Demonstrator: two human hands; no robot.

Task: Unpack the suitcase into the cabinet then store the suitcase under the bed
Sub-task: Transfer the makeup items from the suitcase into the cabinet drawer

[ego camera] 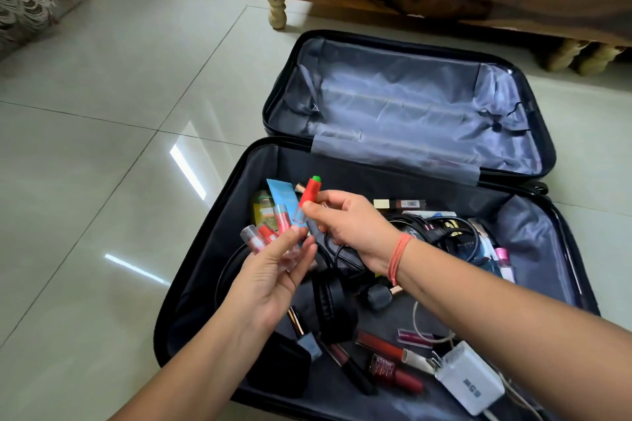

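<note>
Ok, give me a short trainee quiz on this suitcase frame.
1. Fill in: the left hand holds several small ____.
2. Which hand pinches the red tube with the green cap? A the left hand, B the right hand.
3. True or false: the far half of the suitcase holds folded clothes.
Key: 1 tubes; 2 B; 3 false, only bare lining shows there.
</note>
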